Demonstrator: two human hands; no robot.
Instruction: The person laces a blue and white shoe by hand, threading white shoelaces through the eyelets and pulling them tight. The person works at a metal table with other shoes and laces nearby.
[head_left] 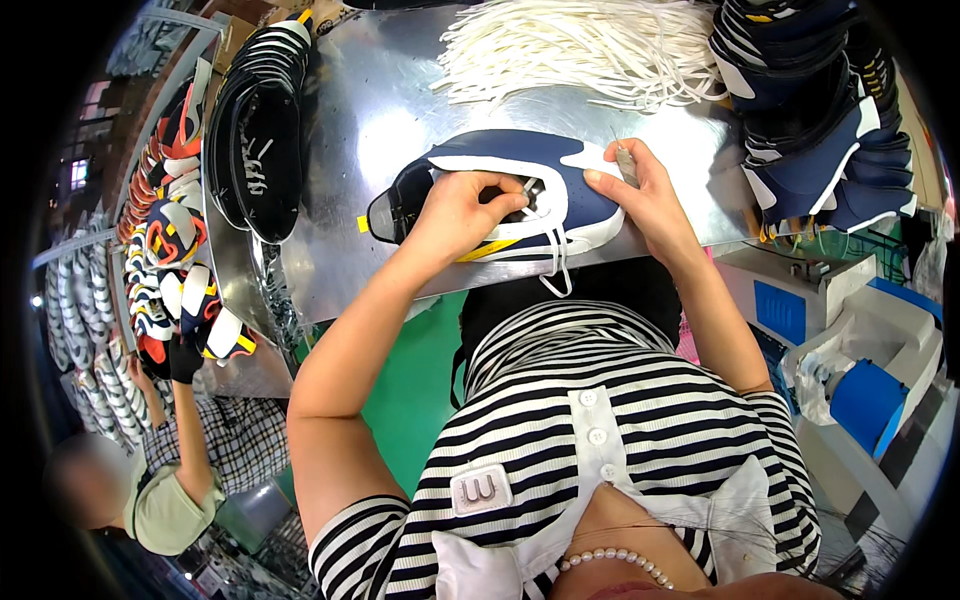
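Note:
A navy and white shoe upper [510,145] lies on its side on the metal table in front of me, its black heel end toward the left. At its lacing opening my left hand [465,208] is closed, thumb and fingers pinched on a white shoelace [557,262] that loops down past the table's near edge. Over the toe end, my right hand [645,195] grips a small hook tool [627,165] with a grey handle and a thin metal point facing away from me. Its thumb rests against the upper's navy toe.
A heap of white laces [585,50] covers the table's far side. Stacked navy uppers [810,150] stand at the right, nested black uppers [260,140] at the left. A blue and white machine [850,370] is at my right. On the left, a co-worker's gloved hand [185,358] touches colourful uppers.

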